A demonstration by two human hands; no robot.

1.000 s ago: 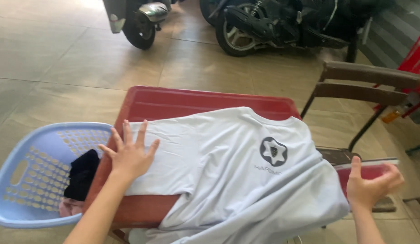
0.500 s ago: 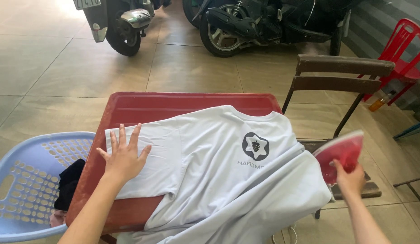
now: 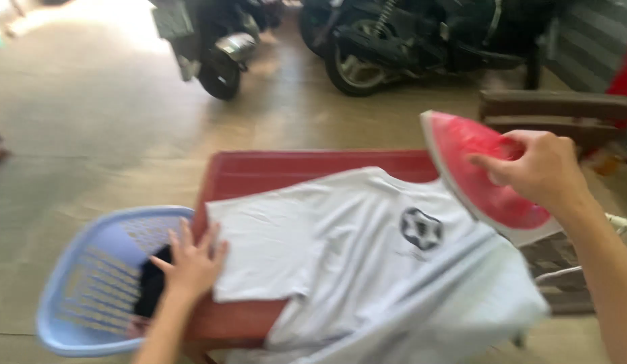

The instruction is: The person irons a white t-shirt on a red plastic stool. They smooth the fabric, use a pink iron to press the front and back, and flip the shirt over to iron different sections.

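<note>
The red surface (image 3: 273,172) carries a white T-shirt (image 3: 340,243) spread back-side up, its dark round emblem (image 3: 421,228) toward the right and its lower part hanging off the near edge; that much matches a second ago. What has changed is on the right: a second ago the right hand (image 3: 539,168) hung open and empty beside the surface, half a second ago it had a red iron (image 3: 478,175) low at the shirt's right edge, and now it carries the iron up and inward, tilted, its soleplate off the cloth and just above and right of the emblem; I judge pressing is about to start but has not, since iron and shirt are apart. The right grip is wrapped around the iron's handle, fingers curled tight. The left hand (image 3: 191,264) lies flat with fingers spread on the shirt's left sleeve edge, as before, pinning the cloth; a pale blue laundry basket (image 3: 77,283) with dark clothes (image 3: 151,286) sits just beside it; motorbikes (image 3: 408,40) and a wooden chair (image 3: 556,111) stand behind. The view is blurred.
</note>
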